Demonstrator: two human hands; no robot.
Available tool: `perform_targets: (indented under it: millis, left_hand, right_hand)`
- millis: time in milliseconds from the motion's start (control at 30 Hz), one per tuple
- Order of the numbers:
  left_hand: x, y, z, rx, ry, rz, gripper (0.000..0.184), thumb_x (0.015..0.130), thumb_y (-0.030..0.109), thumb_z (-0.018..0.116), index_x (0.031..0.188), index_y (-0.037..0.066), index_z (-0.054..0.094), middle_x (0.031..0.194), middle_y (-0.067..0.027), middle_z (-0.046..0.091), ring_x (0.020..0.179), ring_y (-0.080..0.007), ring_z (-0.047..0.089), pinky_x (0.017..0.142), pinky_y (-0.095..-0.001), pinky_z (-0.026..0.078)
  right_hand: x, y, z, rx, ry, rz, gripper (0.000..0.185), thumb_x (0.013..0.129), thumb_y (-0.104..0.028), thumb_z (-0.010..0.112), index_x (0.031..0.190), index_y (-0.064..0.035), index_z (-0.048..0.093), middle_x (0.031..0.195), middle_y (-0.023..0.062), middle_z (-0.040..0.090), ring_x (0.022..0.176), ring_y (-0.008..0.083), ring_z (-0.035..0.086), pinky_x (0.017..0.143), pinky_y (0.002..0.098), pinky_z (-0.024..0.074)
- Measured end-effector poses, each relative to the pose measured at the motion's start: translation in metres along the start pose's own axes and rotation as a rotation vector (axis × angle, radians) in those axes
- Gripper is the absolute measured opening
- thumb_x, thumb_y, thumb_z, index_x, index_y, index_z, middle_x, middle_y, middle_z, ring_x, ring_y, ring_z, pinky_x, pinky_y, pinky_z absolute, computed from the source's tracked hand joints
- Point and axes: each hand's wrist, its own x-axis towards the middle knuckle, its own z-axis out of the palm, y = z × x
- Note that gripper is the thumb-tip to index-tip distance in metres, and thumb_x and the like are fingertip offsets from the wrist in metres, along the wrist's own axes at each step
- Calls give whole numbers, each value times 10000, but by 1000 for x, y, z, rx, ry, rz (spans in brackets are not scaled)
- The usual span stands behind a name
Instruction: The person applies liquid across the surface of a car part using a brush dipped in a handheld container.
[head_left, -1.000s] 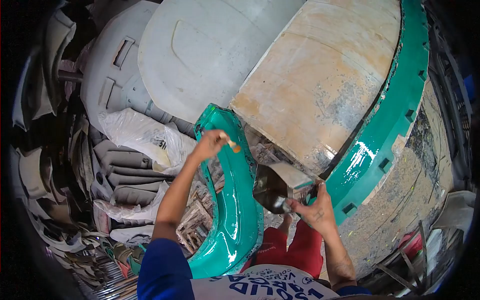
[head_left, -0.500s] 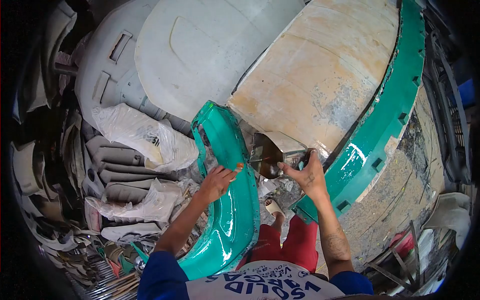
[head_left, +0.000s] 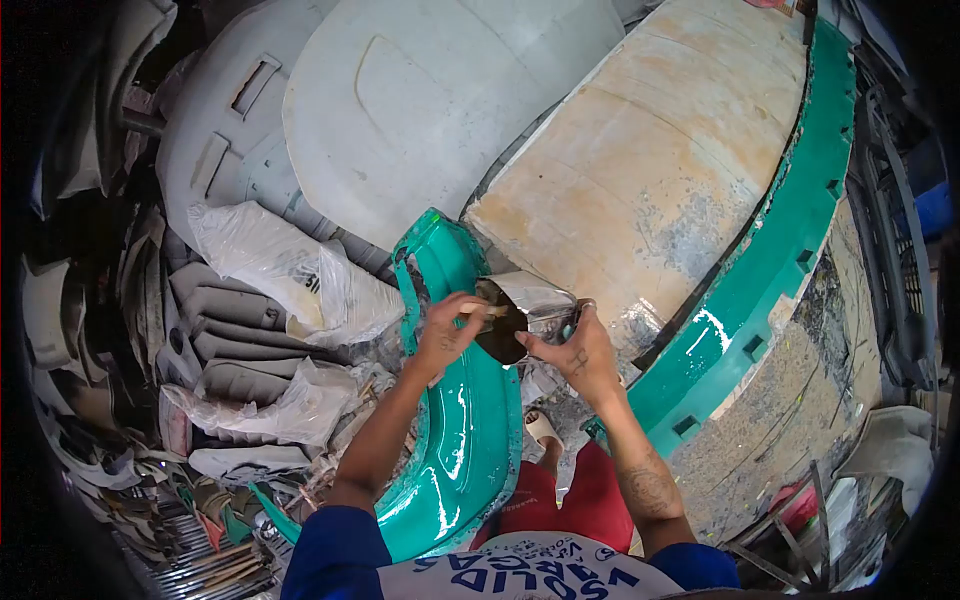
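My right hand (head_left: 578, 355) grips a shiny metal can (head_left: 540, 293) by its side, thumb on the rim. The can is tilted, its open mouth facing left and showing a brownish inside. In my left hand (head_left: 447, 335), fingers closed, is a small brush with a pale wooden handle (head_left: 488, 309); its tip is at the can's mouth and hard to make out. Beneath both hands lies a curved glossy green mold (head_left: 455, 400), wet-looking with bright reflections.
A long green curved piece (head_left: 720, 330) runs along the right. Large pale panels (head_left: 440, 110) and a stained beige panel (head_left: 640, 170) lie ahead. Plastic-wrapped parts (head_left: 290, 270) and stacked grey pieces (head_left: 240, 310) are at left. A dark metal frame (head_left: 815, 530) stands lower right.
My left hand has moved from over the green mold up and right, bringing the brush to the can's mouth. My right hand has shifted the can left, toward it.
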Motion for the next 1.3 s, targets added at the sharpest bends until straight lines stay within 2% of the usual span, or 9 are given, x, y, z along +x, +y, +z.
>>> perform_targets:
  millis: [100,367,500,533,700,767,1033,1133,1300]
  left_hand:
    - [-13,-9,-21,-322,225,-414,126,914,65,620,982,-9,697,870,-66,688,734,-130,592,687,-279,475]
    - [7,-84,-68,-317,352,-500,191,933,138,607,951,-28,700,775,-49,678,628,-83,526,597,-236,417]
    - [46,-131,-75,-12,148,-361,200,941,170,613,916,-14,688,763,-48,673,589,-96,530,561,-256,422]
    - [59,-131,-75,92,141,-282,202,944,173,611,907,-12,681,754,-58,667,575,-105,530,553,-263,425]
    - [101,-74,-80,479,104,-13,156,957,105,558,950,-8,666,886,-160,661,769,-282,628,678,-369,497]
    - [94,-62,-66,731,-317,243,156,951,68,528,1028,-11,639,988,-169,654,917,-356,601,814,-432,489]
    - [39,-22,-5,723,-777,402,68,836,81,611,843,29,568,1019,-152,600,1002,-330,555,869,-419,462]
    - [58,-20,-3,649,-831,256,67,823,75,613,795,20,587,931,-136,613,916,-325,587,792,-413,483]
    - [137,-83,-24,454,-518,-274,226,840,176,628,743,-28,613,613,-99,604,578,-195,596,541,-352,447]
  right_hand:
    - [4,5,7,4,26,6,772,633,-510,868,925,89,477,812,255,622,739,358,633,676,423,501]
    - [1,17,4,-60,98,118,762,653,-468,861,984,103,480,786,261,633,711,328,643,670,400,516]
    - [-8,32,-13,14,129,200,661,670,-346,871,992,98,501,835,193,672,741,225,639,700,356,524]
    - [-10,31,-20,50,122,192,735,658,-424,868,991,121,504,905,302,651,838,364,669,746,422,518]
    - [-25,23,-47,43,156,198,738,651,-371,878,1031,138,503,948,294,654,878,357,676,780,399,526]
    - [-29,21,-59,85,167,166,726,646,-345,884,1038,130,498,952,286,653,896,339,675,779,392,524]
    - [-49,21,-107,167,184,169,636,655,-171,845,1135,53,493,1006,149,634,924,212,594,853,350,477]
    - [-52,19,-119,161,198,157,628,655,-155,833,1147,36,492,983,132,624,914,209,583,847,339,473]
    - [-59,29,-124,237,208,158,623,664,-143,825,1158,19,481,1012,118,607,926,198,566,829,328,480]
